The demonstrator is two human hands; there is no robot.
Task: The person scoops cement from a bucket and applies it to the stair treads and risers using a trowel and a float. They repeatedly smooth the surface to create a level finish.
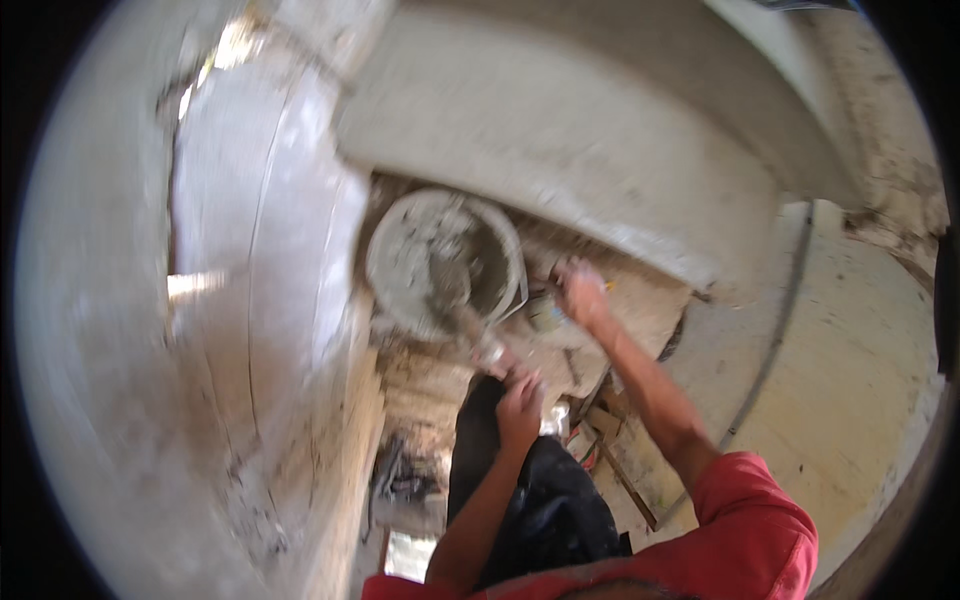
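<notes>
Here's the left hand (pixel 520 405), low in the middle, fingers closed around the near end of a tool (pixel 466 320), and that tool slants up and leftward, its far end down in the bucket (pixel 386 262). The bucket sits just left of center, round and pale, its walls smeared grey, with wet grey mix (pixel 450 225) clinging inside. Over to the right hand (pixel 580 290): it's out past the bucket's right side, well apart from the left, fingers curled by a small container (pixel 546 316); whether it's gripping anything, I cannot tell from this blur. Below, dark trousers (pixel 535 500) fill the space between the forearms, and a red shirt (pixel 755 520) covers the right shoulder. Up top, a broad grey slab (pixel 560 130) stretches behind the bucket. On the right there's a yellowish panel (pixel 850 380), a dark cable (pixel 779 335) along its left part, and wood scraps (pixel 604 422) lie below the right hand.
</notes>
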